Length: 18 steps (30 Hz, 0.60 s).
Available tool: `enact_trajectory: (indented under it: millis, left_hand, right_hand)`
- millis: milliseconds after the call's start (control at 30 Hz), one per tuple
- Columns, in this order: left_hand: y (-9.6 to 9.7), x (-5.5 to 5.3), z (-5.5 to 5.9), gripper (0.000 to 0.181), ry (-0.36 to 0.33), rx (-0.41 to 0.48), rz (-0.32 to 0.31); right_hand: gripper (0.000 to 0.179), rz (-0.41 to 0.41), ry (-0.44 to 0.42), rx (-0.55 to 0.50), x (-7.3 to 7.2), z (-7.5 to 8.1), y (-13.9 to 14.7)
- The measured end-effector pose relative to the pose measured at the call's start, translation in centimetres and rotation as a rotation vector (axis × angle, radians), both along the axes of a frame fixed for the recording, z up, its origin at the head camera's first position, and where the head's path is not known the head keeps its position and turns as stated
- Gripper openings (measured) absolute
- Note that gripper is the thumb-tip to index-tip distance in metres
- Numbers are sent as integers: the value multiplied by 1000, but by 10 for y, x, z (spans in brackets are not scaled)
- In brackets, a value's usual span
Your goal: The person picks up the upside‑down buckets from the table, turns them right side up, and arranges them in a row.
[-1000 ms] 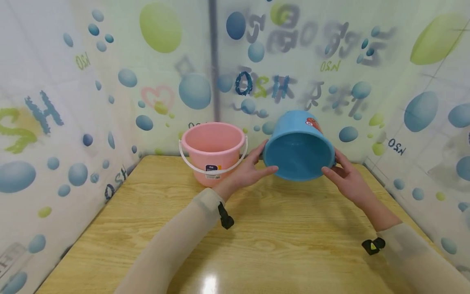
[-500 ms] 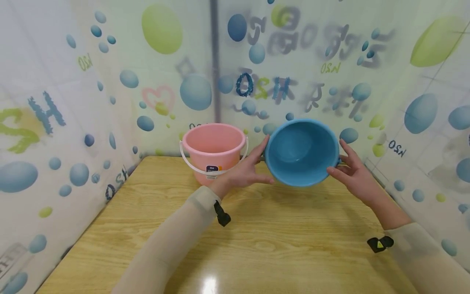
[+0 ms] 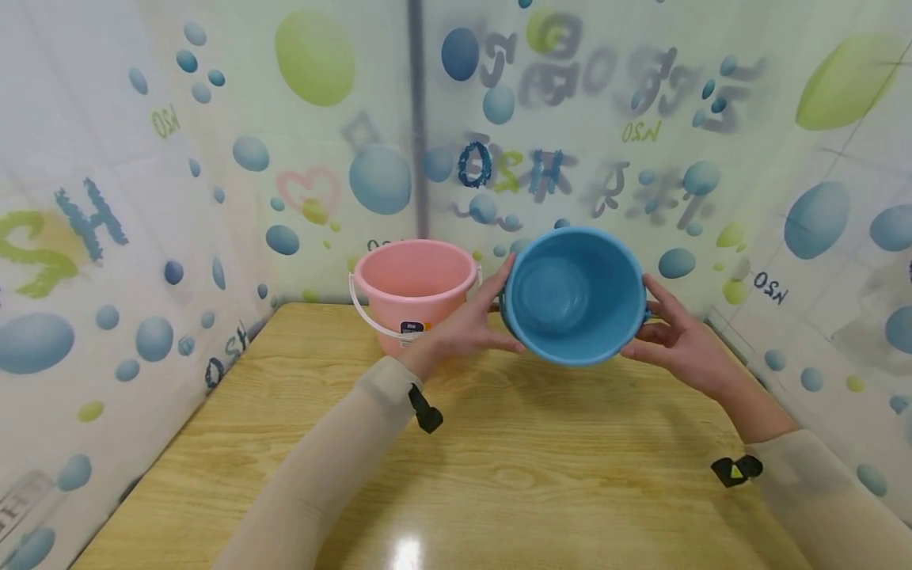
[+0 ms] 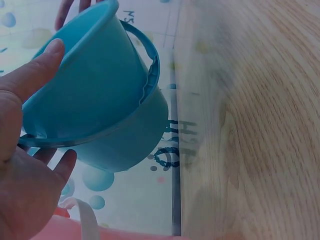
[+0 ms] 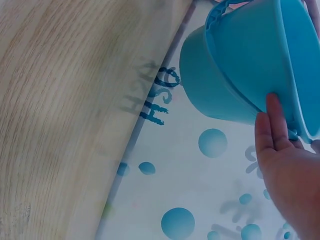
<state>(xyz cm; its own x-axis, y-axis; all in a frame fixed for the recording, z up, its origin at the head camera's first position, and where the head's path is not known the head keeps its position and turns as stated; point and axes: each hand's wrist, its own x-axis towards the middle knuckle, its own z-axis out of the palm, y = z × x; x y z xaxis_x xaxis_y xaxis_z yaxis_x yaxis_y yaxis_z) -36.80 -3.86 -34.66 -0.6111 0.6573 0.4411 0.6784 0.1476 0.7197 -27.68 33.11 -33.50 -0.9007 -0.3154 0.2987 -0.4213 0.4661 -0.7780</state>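
Observation:
A blue plastic bucket (image 3: 537,348) is held up between both hands, tilted so that its mouth faces me. My left hand (image 3: 466,326) grips its left side, with the thumb near the rim and fingers behind the wall. On the opposite side, my right hand (image 3: 677,344) holds the bucket at the rim, its fingers lying along the outer wall. The bucket's blue handle (image 4: 154,75) swings round behind its outer wall in the left wrist view. Just left of it a pink bucket (image 3: 388,310) stands upright, partly hidden by my left hand.
The pink bucket's white handle (image 3: 362,310) hangs down over its front. Both buckets are toward the back of a wood-grain table (image 3: 499,475). A pale curtain (image 3: 606,71) printed with bubbles and letters surrounds the table at the back and sides.
Both hands have tipped the blue bucket from mouth-down to facing me, showing its inner bottom. Lately it has shifted slightly left. The pink bucket has stayed in place.

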Motion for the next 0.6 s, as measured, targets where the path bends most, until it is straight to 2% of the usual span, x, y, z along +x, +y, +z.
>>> enact_trajectory:
  millis: [267, 433, 600]
  left_hand:
    - [-2, 0, 0, 141, 31, -2, 21]
    - [-3, 0, 0, 138, 40, -5, 38]
    - [-4, 0, 2, 137, 29, 18, 45]
  right_hand:
    - [114, -25, 121, 118, -1, 0, -3]
    - [113, -84, 150, 159, 0, 2, -6]
    - [113, -107, 154, 151, -2, 1, -5]
